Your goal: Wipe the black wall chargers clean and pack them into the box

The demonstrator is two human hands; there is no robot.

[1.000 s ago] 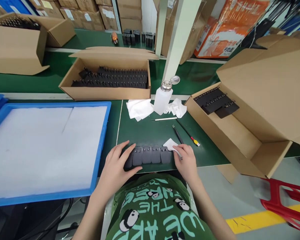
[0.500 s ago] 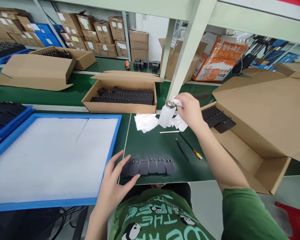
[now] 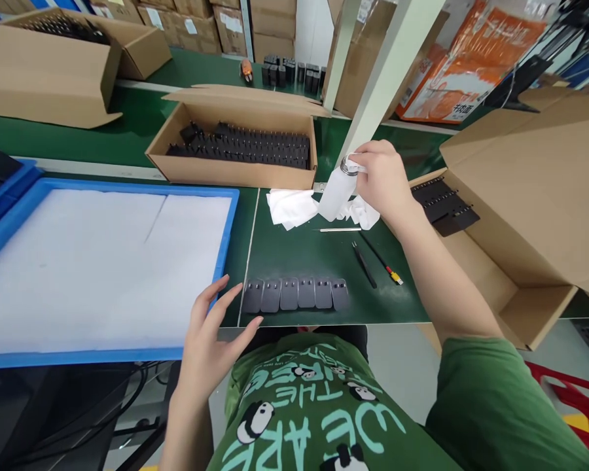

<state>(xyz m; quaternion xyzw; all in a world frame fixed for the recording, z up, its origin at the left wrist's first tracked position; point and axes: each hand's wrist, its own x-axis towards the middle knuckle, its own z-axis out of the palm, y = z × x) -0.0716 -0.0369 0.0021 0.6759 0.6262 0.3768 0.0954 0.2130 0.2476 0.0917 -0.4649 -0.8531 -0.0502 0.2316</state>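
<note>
A white pump bottle with a metal top stands towards the back of the green bench. My right hand is at its top, fingers closed on a white wipe pressed against the metal cap. Several small dark plates, each with small bumps along its upper edge, lie in a row near the bench's front edge. Beside the left end of this row, my left hand has its thumb and fingers spread, holding nothing. Crumpled white wipes lie on both sides of the bottle.
Tweezers, a cable with a yellow-and-red plug and a thin white stick lie right of centre. A blue-rimmed white tray is at left. Cardboard boxes with black parts stand behind and at right. A post rises behind the bottle.
The view has tipped downward, so the bench appears higher. My right hand has pressed the wipe down onto the bottle's top. My left hand has drawn slightly away from the row of plates.
</note>
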